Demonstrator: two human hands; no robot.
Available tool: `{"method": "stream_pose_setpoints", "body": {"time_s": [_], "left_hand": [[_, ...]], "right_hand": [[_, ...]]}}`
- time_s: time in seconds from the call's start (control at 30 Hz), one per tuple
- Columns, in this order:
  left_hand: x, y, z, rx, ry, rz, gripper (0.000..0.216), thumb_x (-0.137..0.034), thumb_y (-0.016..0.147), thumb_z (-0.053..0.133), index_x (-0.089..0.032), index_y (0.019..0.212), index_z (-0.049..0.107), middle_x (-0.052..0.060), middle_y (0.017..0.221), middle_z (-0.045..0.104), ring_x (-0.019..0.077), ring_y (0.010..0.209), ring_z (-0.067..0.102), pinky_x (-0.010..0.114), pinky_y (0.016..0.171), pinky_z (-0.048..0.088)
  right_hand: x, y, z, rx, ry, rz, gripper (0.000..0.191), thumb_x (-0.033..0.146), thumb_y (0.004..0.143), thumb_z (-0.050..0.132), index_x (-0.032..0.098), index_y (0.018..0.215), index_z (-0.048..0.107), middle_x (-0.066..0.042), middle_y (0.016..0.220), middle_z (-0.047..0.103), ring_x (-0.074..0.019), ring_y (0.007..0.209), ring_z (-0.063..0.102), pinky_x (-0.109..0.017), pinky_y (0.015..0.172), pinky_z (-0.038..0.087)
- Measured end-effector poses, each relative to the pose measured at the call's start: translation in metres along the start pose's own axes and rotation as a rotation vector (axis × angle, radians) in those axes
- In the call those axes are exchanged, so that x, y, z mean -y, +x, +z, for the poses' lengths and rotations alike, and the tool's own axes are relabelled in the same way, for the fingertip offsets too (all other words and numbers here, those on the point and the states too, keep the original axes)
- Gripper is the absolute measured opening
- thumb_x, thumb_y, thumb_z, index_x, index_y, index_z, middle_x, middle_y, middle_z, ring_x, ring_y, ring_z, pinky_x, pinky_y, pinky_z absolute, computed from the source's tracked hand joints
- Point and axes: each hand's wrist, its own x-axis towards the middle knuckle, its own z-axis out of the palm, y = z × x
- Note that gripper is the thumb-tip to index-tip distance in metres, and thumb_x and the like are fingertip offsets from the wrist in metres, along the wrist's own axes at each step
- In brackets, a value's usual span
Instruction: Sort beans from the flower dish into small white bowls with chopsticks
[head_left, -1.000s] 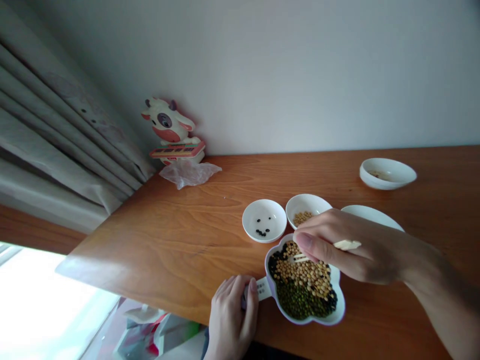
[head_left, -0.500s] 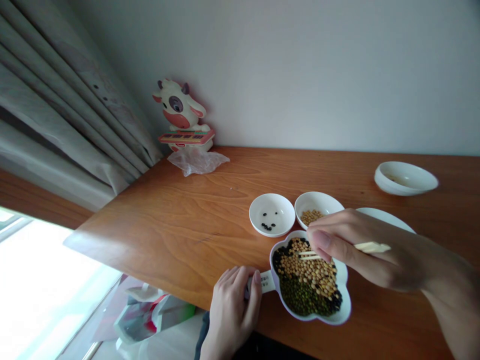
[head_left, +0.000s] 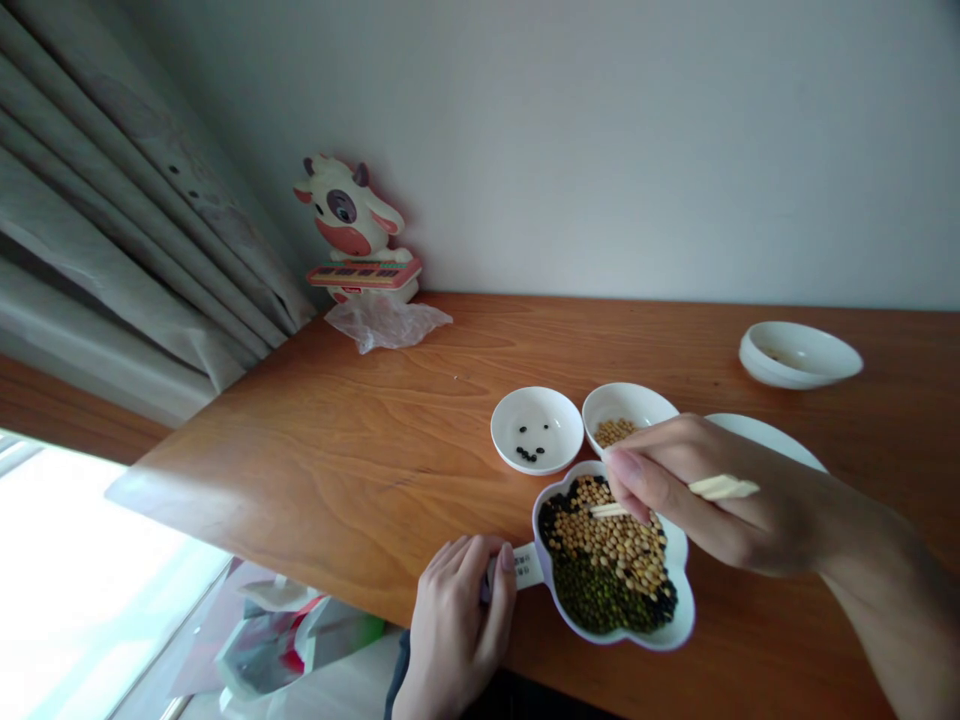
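My left hand (head_left: 459, 615) is closed round the handle of a flower-shaped white bowl (head_left: 681, 625) at the table's front edge. Inside lie yellow soybeans (head_left: 611, 535), green mung beans (head_left: 596, 595) and black beans (head_left: 553, 515). My right hand (head_left: 690, 490) grips a pair of pale chopsticks (head_left: 724, 487), their tips down among the soybeans. Just behind the bowl, a small white bowl (head_left: 504, 425) contains several black beans. Beside it a second white bowl (head_left: 652, 402) holds some soybeans and is partly covered by my right hand. A third white bowl (head_left: 765, 437) is mostly hidden behind that hand.
Another white bowl (head_left: 799, 372) with a little something in it stands at the back right. A toy cow with a keyboard (head_left: 364, 230) and a crumpled plastic bag (head_left: 386, 322) are at the back left, near the curtain (head_left: 135, 220). The wooden table (head_left: 360, 450) ends at the left and front.
The chopstick tips have drawn closer together among the soybeans. The whole view has shifted slightly, with things now a little further left. My left hand keeps its hold on the handle.
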Motion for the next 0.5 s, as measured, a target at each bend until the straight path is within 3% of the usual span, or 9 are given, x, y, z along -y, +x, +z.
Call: {"method": "stream_pose_setpoints", "body": {"time_s": [0.5], "left_hand": [[0.0025, -0.0019, -0.0017, 0.009, -0.013, -0.006, 0.024, -0.028, 0.114, 0.05, -0.024, 0.097, 0.065, 0.001, 0.083, 0.07, 0.0181, 0.076, 0.067, 0.03, 0.072, 0.049]], "right_hand": [[0.0015, -0.0022, -0.0017, 0.045, 0.068, -0.025, 0.054, 0.05, 0.117, 0.038, 0.019, 0.074, 0.051, 0.004, 0.063, 0.05, -0.0086, 0.055, 0.043, -0.03, 0.057, 0.029]]}}
